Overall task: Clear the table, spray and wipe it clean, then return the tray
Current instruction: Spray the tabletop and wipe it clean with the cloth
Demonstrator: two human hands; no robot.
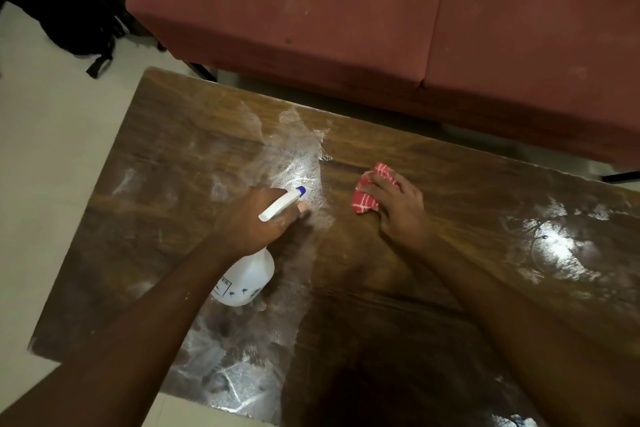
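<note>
Now your left hand [252, 224] grips the spray bottle [249, 277]; your right hand [398, 208], holding the cloth [366, 199], is nearer the wet patch [298, 163], just left of the cloth.

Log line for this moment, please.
phase: spray and wipe | left hand: grips white plastic spray bottle | right hand: holds red checked cloth on brown wooden table

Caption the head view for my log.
The left hand grips a spray bottle over the streaked table while the right hand holds a cloth on it.
</note>
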